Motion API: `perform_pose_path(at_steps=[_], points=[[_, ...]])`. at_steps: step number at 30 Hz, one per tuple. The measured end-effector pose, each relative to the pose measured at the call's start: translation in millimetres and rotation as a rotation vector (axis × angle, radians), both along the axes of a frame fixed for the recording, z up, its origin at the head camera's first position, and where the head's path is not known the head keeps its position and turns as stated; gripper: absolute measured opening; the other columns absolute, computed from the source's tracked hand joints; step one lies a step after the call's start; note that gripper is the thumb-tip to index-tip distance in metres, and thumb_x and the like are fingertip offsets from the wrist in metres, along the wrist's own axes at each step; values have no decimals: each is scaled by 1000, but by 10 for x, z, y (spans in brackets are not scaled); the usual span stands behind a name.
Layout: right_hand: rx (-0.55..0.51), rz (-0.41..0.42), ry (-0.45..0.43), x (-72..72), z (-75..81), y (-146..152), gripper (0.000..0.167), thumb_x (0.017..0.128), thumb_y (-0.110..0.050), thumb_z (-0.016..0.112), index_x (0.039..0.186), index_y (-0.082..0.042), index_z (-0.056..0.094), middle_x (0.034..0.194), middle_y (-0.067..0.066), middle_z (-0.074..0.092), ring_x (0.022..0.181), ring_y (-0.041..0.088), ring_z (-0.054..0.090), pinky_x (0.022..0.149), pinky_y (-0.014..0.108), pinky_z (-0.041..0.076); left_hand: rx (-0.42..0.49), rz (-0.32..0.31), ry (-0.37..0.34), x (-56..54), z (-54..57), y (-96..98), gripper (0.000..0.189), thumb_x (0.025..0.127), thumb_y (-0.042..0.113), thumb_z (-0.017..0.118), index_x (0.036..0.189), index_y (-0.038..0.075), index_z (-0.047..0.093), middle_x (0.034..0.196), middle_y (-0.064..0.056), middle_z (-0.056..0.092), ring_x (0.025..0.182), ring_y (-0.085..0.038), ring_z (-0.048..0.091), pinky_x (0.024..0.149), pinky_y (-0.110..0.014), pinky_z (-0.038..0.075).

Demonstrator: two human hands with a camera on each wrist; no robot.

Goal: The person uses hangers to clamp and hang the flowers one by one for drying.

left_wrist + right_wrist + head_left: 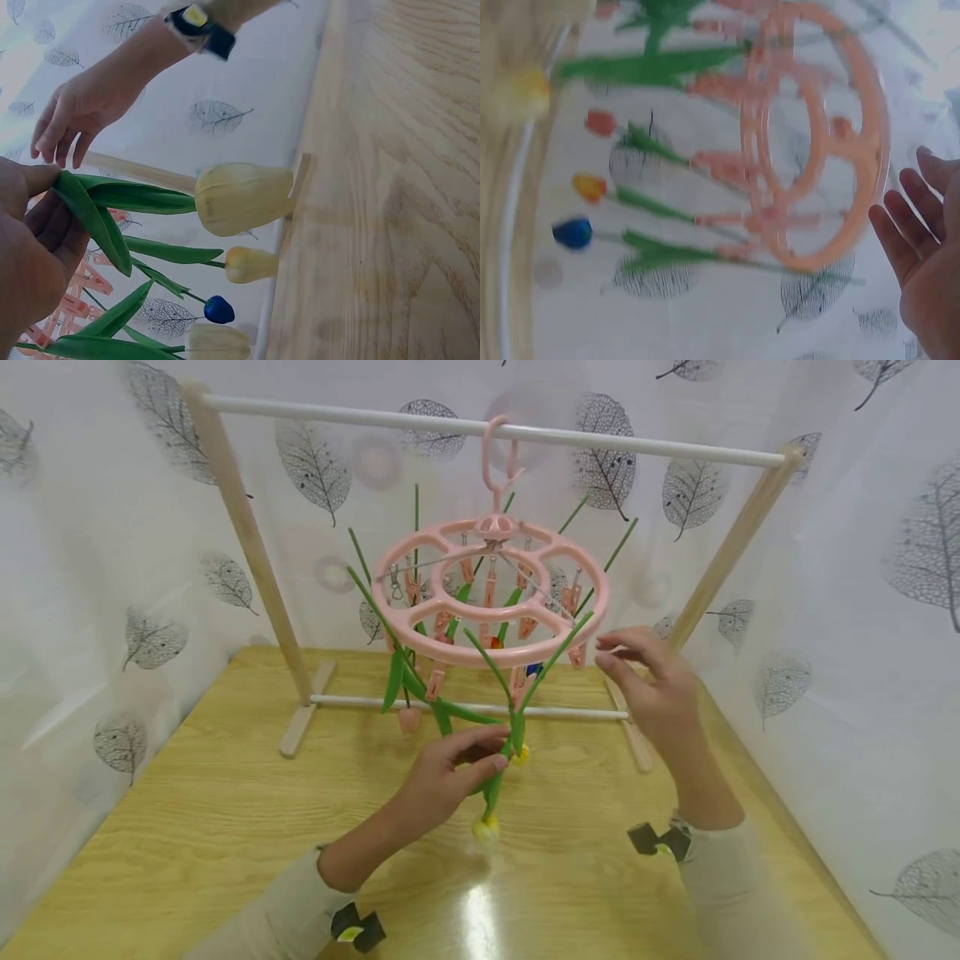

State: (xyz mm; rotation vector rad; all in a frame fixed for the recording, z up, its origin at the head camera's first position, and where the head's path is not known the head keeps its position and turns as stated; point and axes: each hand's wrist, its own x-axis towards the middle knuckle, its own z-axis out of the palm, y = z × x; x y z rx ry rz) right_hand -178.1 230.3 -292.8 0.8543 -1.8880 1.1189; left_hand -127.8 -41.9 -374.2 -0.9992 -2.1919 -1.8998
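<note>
A white-and-yellow artificial tulip [486, 832] hangs flower down, pinched by its green leaves and stem between the thumb and fingers of my left hand [438, 781]. In the left wrist view its pale flower [244, 199] points away from that hand. My right hand [660, 697] hovers by the right rim of a round pink clip hanger [491, 655], fingers loosely bent with nothing between them. Nearest to it hangs a pink clothespin [577, 656]. Other tulips dangle flower down from the hanger's clips, among them a blue tulip [572, 233] and a red-yellow tulip [589, 187].
A white bar [360, 417] on wooden legs [251, 547] carries the hanger by its pink hook [487, 456]. Below, a white rod [465, 707] joins the legs' feet on the wood-grain table [225, 827]. Behind stands a white leaf-print curtain [315, 468].
</note>
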Motion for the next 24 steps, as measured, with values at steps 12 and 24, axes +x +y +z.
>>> perform_pose_path(at_steps=[12,24], points=[[201,-24,-223,-749,558,485,23,93,6,67,115,4,72,114,-5,71,109,-4,61,88,11,52,7,15,-35,16,20,-15,36,99,14,67,133,6,64,116,-12,71,107,-16,67,91,-30,57],[403,-31,-247,-936,635,454,20,92,6,67,107,-3,78,119,13,72,111,-11,53,98,10,44,16,5,-28,7,27,-14,33,99,14,66,132,8,65,115,-6,71,105,-16,67,92,-34,57]])
